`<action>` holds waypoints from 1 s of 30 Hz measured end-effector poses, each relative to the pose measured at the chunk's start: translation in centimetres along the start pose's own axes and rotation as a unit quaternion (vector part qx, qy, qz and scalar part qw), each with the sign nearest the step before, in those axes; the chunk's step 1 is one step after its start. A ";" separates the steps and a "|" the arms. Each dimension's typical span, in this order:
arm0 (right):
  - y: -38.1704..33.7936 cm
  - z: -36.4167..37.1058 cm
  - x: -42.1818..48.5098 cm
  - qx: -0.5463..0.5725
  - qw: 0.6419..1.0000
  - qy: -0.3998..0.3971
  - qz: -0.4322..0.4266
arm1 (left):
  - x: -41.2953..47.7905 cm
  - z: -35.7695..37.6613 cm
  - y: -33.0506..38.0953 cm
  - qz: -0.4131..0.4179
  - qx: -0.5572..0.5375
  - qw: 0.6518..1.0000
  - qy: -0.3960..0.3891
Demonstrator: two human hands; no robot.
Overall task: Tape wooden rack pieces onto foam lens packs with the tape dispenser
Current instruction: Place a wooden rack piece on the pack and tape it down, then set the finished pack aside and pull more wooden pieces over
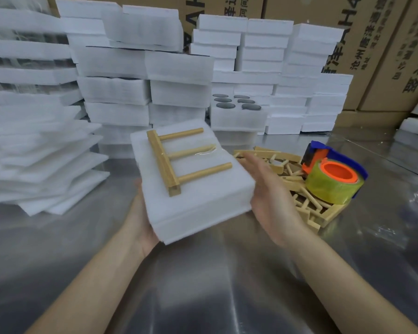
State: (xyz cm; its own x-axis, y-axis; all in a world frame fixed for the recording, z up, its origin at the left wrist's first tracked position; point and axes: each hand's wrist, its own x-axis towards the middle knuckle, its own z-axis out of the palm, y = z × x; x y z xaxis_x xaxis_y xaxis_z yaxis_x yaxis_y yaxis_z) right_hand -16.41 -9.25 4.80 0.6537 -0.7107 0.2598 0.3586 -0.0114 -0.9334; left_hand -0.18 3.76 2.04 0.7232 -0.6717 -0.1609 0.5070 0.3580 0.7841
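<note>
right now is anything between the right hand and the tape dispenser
Nothing visible. The right hand is open beside the foam lens pack; the tape dispenser sits just to its right on the pile of wooden rack pieces, with open space between them.

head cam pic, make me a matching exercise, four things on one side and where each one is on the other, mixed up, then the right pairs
Things:
1. wooden rack piece
2. tape dispenser
3. foam pack
4. dark lenses

Places:
A. resting on the pile of loose rack pieces
B. held in the left hand, right hand at its side
C. set in an open foam tray in the stacks behind
D. lying on top of the held pack

Pairs: 1-D, 2-A, 3-B, 4-C
</note>
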 end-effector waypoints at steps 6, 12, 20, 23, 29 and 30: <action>2.1 0.8 -0.9 -0.649 0.592 -0.121 -0.463 | 0.6 -0.3 0.1 -0.032 -0.042 0.996 -0.078; 1.3 -0.6 0.6 -0.587 0.591 0.020 -0.553 | 0.5 0.4 -1.4 0.051 -0.020 0.989 -0.139; -4.3 -6.6 1.7 -0.504 0.643 0.267 -0.512 | 3.2 0.8 -3.2 0.356 0.546 0.753 -0.094; -8.5 -8.9 4.3 -0.547 0.647 0.334 -0.414 | 4.5 1.6 -3.6 0.350 0.607 0.708 -0.085; -11.0 -12.6 14.4 -0.760 0.567 0.274 -0.164 | 7.3 1.8 -4.5 0.326 0.657 0.675 -0.078; -10.5 -13.1 16.0 -0.799 0.539 0.232 -0.134 | 7.5 1.7 -4.5 0.334 0.651 0.677 -0.072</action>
State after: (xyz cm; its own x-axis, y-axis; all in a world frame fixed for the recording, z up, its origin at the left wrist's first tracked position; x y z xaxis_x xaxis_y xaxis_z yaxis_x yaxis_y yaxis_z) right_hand -18.41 -29.70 15.54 0.3514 -0.6281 0.6943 -0.8746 -0.4848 0.0042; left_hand 2.16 -4.00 -1.63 0.4858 -0.7325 0.4770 -0.8230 -0.1995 0.5318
